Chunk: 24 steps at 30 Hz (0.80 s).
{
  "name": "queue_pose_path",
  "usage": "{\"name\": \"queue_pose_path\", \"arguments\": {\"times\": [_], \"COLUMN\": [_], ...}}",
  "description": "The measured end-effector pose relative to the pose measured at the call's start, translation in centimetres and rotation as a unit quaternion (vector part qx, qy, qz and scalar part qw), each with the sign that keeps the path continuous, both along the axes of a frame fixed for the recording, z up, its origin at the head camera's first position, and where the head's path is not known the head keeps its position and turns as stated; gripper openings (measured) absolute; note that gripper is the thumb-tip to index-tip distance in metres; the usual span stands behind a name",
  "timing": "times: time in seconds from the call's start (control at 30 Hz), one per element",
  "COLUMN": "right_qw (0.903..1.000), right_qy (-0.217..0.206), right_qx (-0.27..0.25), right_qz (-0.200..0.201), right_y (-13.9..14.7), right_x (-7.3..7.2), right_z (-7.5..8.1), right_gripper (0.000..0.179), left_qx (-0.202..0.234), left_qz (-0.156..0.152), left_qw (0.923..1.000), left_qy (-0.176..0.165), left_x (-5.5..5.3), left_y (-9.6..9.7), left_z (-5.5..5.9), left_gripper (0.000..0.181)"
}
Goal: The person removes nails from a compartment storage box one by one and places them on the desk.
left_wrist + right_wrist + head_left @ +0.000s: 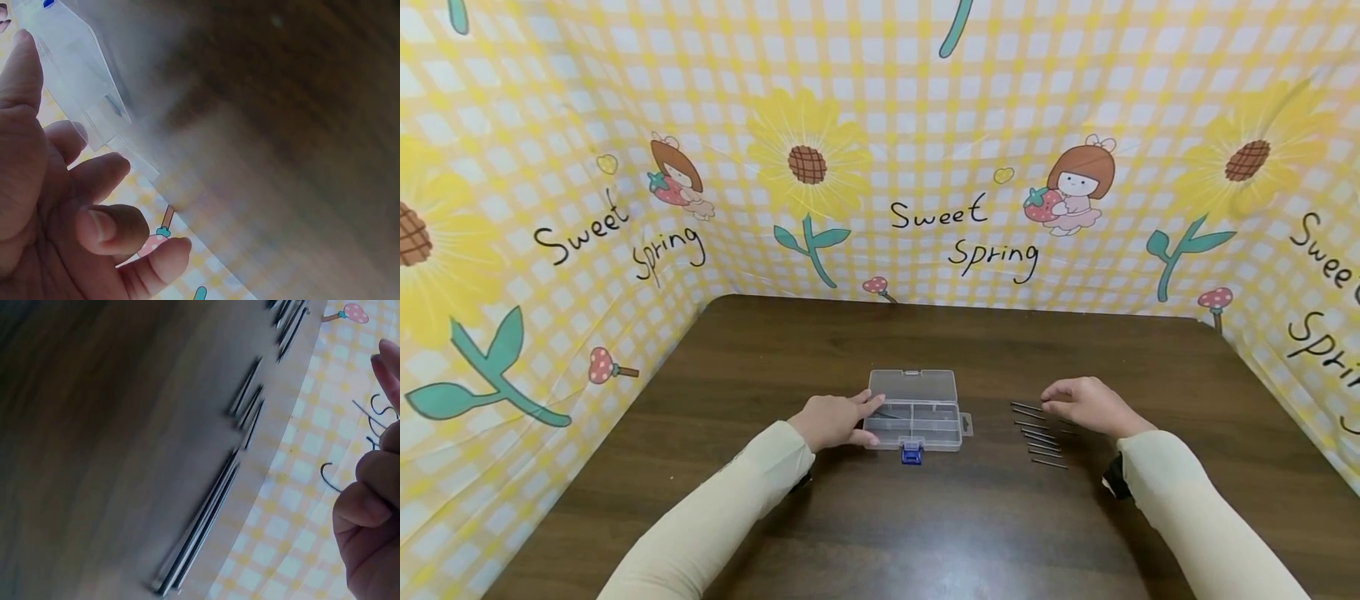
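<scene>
A clear plastic compartment box (936,437) with a blue latch (912,454) lies on the table, its lid (912,385) swung back. My left hand (835,419) holds the box's left end, thumb at the near corner and index finger farther back. Dark thin pieces lie in a left compartment. In the left wrist view, the other fingers (103,178) of that hand curl loosely beside the box. Over the far end of a row of metal nails (1041,439) is my right hand (1090,404), thumb and index tips together; nothing shows between them.
Several nails (200,528) of different lengths lie to the right of the box. A hanging tab (967,424) sticks out from the box's right side. Yellow checked fabric (925,167) walls off the back and sides of the brown wooden table (820,533).
</scene>
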State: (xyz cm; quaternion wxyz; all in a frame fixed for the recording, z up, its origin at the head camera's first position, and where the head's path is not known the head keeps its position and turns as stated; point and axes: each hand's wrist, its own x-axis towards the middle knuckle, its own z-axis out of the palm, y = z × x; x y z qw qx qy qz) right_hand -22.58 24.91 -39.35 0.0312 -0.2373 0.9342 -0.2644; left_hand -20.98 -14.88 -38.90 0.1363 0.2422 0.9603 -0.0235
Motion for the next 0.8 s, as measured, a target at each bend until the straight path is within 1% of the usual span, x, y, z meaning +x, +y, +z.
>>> {"name": "queue_pose_path", "arguments": {"times": [0.17,0.5,0.8], "right_qw": [0.9997,0.9990,0.9982], "right_qy": [-0.002,-0.012,0.005], "right_qx": [-0.005,0.001,0.015], "right_qz": [0.023,0.042,0.059], "right_y": [-1.1,-3.6,-5.8], "right_x": [-0.3,-1.1,-1.5], "right_z": [0.1,-0.2,-0.1], "right_gripper": [0.016,0.019,0.018], "left_qx": [0.000,-0.012,-0.011], "left_qz": [-0.001,-0.003,-0.002], "left_qw": [1.0000,0.9999,0.9999], "left_qy": [-0.001,0.004,0.001], "left_x": [0.0,-0.1,-0.2], "left_y": [0.0,-0.1,0.0], "left_z": [0.0,0.1,0.1], "left_gripper": [0.075,0.075,0.075]}}
